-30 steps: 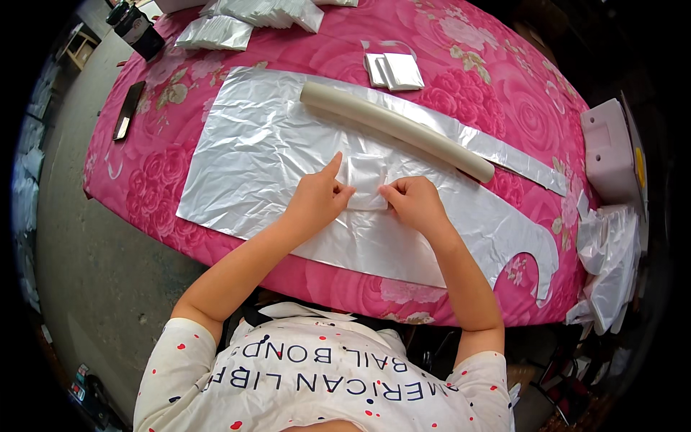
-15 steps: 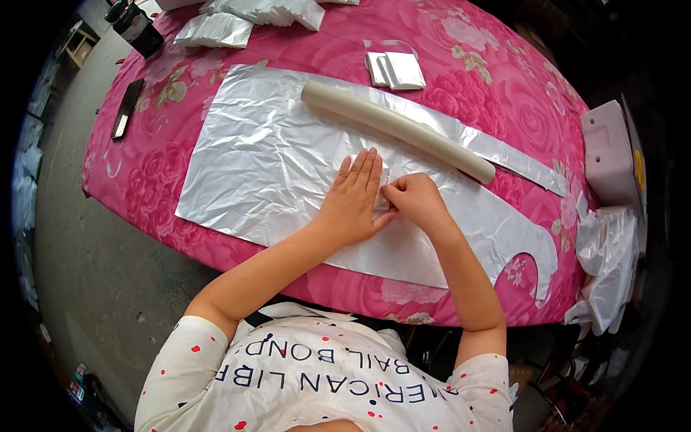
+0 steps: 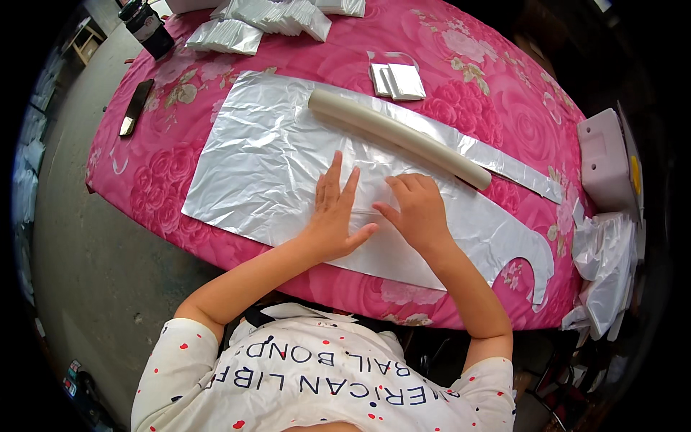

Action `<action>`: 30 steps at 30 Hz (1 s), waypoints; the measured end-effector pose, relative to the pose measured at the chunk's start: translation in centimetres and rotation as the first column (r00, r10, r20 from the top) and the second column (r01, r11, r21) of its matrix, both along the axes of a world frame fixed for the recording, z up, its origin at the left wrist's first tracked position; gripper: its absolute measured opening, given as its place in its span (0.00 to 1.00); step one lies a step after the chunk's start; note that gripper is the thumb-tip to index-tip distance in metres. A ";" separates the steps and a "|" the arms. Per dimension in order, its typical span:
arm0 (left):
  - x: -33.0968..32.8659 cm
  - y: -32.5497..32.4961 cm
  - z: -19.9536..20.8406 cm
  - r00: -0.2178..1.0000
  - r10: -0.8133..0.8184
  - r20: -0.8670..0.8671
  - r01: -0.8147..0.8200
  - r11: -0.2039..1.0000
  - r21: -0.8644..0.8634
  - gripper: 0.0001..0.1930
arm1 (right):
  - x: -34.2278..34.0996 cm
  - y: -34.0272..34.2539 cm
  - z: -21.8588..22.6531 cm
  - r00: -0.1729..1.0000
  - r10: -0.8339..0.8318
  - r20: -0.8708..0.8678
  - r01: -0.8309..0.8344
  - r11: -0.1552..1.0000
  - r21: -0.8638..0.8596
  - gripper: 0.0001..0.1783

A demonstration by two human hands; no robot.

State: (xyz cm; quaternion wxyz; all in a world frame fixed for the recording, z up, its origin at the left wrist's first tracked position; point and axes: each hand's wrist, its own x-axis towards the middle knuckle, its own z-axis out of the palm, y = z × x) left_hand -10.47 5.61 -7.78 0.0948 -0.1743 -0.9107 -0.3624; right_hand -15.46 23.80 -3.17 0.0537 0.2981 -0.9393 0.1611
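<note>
A silvery-white plastic sheet, wrinkled and with a rounded cut-out at its right end, lies flat across the table. My left hand is over the middle of it, fingers spread and palm down, with nothing in it. Just to the right, my right hand hovers or rests low above the sheet, its thumb and forefinger apart and nothing visible between them. Beyond both hands a long beige tube lies slantwise on the sheet.
A pink flowered tablecloth covers the table. Stacks of folded white packets lie at the far left, a few more packets behind the tube. A phone and dark jar are at left; a pale box and plastic bags at right.
My hands have moved apart: the left slid slightly left and spread its fingers, while the right opened from a pinch. The view has shifted a little; sheet and tube stay in place.
</note>
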 end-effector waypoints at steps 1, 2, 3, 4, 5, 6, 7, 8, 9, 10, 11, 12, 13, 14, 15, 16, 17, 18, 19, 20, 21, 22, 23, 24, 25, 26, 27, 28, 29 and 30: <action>1.3 -1.0 0.7 1.000 -0.011 -0.011 0.013 0.987 0.163 0.40 | -0.6 -0.8 -0.6 0.995 0.075 -0.063 -0.077 0.996 -0.037 0.26; 2.6 -2.3 1.7 0.982 -0.102 0.156 0.058 0.962 0.265 0.32 | -1.2 -1.5 -1.3 0.981 0.143 -0.129 -0.153 0.986 -0.070 0.27; 4.1 -3.7 2.6 0.930 -0.203 0.307 0.081 0.927 0.367 0.26 | -1.8 -1.8 -2.5 0.988 0.158 -0.005 -0.158 0.987 -0.038 0.34; 5.8 -5.2 3.2 0.874 -0.253 0.416 0.071 0.911 0.406 0.20 | -1.9 -2.4 -3.5 0.991 0.137 -0.012 -0.137 0.990 -0.034 0.35; 7.5 -6.5 3.5 0.801 -0.304 0.515 0.056 0.895 0.442 0.15 | -1.9 -3.1 -4.5 0.993 0.115 -0.018 -0.116 0.993 -0.030 0.36; 9.7 -7.5 3.0 0.752 -0.290 0.592 -0.047 0.872 0.487 0.12 | -1.6 -4.3 -5.1 0.994 0.105 -0.019 -0.106 0.994 -0.033 0.37; 11.9 -8.5 2.5 0.585 -0.312 0.748 -0.242 0.813 0.529 0.12 | -0.7 -5.3 -5.1 0.993 0.104 0.056 -0.103 0.994 -0.025 0.39; 14.1 -9.4 1.2 0.503 -0.353 0.789 -0.380 0.730 0.568 0.12 | 0.5 -6.5 -5.3 0.991 0.112 0.070 -0.108 0.993 -0.051 0.40; 15.6 -10.0 0.7 0.410 -0.332 0.849 -0.479 0.714 0.510 0.12 | 1.9 -7.7 -5.5 0.990 0.115 0.086 -0.109 0.991 -0.075 0.40; 16.8 -10.3 0.4 0.310 -0.319 0.896 -0.567 0.694 0.443 0.13 | 3.6 -8.9 -5.4 0.983 0.143 0.118 -0.132 0.987 -0.095 0.41; 17.5 -10.2 0.2 0.318 -0.306 0.898 -0.662 0.606 0.441 0.13 | 5.4 -10.0 -5.2 0.975 0.168 0.147 -0.153 0.982 -0.113 0.42; 18.1 -10.1 0.0 0.326 -0.289 0.900 -0.746 0.506 0.433 0.13 | 7.1 -11.0 -5.1 0.958 0.217 0.186 -0.191 0.970 -0.148 0.43; 18.4 -10.0 0.0 0.330 -0.274 0.904 -0.814 0.402 0.419 0.13 | 8.7 -11.9 -5.0 0.939 0.260 0.223 -0.221 0.957 -0.186 0.43; 18.6 -10.0 -0.3 0.375 -0.323 0.869 -0.821 0.320 0.473 0.13 | 10.2 -12.7 -5.2 0.916 0.311 0.253 -0.255 0.939 -0.230 0.43; 18.8 -10.0 -0.8 0.422 -0.367 0.829 -0.821 0.234 0.521 0.13 | 11.6 -13.4 -5.3 0.890 0.360 0.279 -0.285 0.918 -0.275 0.43; 18.9 -10.0 -0.9 0.470 -0.402 0.786 -0.815 0.143 0.561 0.13 | 12.9 -13.9 -5.1 0.861 0.413 0.298 -0.318 0.893 -0.318 0.43; 17.8 -9.7 0.0 0.361 -0.356 0.862 -0.838 0.281 0.467 0.13 | 13.7 -14.3 -5.1 0.820 0.471 0.326 -0.358 0.866 -0.349 0.43; 17.7 -9.8 0.2 0.341 -0.257 0.904 -0.790 0.443 0.424 0.12 | 14.2 -14.4 -5.1 0.774 0.526 0.352 -0.395 0.836 -0.381 0.44; 18.0 -10.1 0.4 0.341 -0.145 0.929 -0.728 0.584 0.358 0.11 | 14.2 -14.1 -4.5 0.782 0.538 0.316 -0.413 0.826 -0.384 0.40; 17.6 -10.4 0.7 0.360 -0.035 0.932 -0.651 0.706 0.278 0.11 | 13.8 -13.7 -3.4 0.793 0.544 0.274 -0.431 0.819 -0.380 0.37; 17.4 -10.7 1.7 0.518 0.047 0.854 -0.359 0.918 0.168 0.09 | 13.3 -13.3 -2.5 0.801 0.551 0.233 -0.449 0.811 -0.375 0.34; 16.0 -10.4 3.5 0.516 0.099 0.851 -0.164 0.986 -0.015 0.08 | 12.3 -12.8 -2.0 0.763 0.615 0.201 -0.551 0.780 -0.295 0.29; 14.6 -10.1 5.2 0.575 0.042 0.817 -0.050 0.999 -0.016 0.08 | 11.2 -12.2 -1.5 0.714 0.677 0.180 -0.642 0.735 -0.216 0.24; 13.4 -9.8 6.4 0.623 -0.021 0.782 0.064 0.998 -0.025 0.09 | 10.2 -11.7 -0.9 0.658 0.733 0.171 -0.722 0.679 -0.133 0.20; 12.4 -9.6 7.1 0.612 -0.007 0.791 0.110 0.991 -0.076 0.09 | 9.2 -11.4 -0.5 0.607 0.765 0.214 -0.776 0.629 -0.048 0.11; 11.5 -9.4 7.7 0.601 0.008 0.800 0.155 0.980 -0.126 0.09 | 7.9 -10.8 -0.1 0.620 0.756 0.210 -0.755 0.648 -0.102 0.10; 10.8 -9.3 8.1 0.590 0.025 0.807 0.199 0.964 -0.175 0.09 | 6.3 -10.0 0.2 0.633 0.746 0.207 -0.732 0.664 -0.155 0.09; 10.5 -9.2 8.3 0.655 0.026 0.755 0.080 0.991 -0.104 0.10 | 4.6 -9.1 0.4 0.643 0.738 0.206 -0.707 0.675 -0.211 0.08; 10.5 -9.0 8.4 0.713 0.038 0.700 -0.033 0.999 -0.021 0.11 | 2.4 -8.1 0.9 0.669 0.712 0.215 -0.627 0.695 -0.351 0.06; 10.8 -8.9 8.4 0.761 0.068 0.645 -0.146 0.987 0.067 0.12 | -0.1 -7.0 1.4 0.685 0.692 0.227 -0.535 0.689 -0.488 0.05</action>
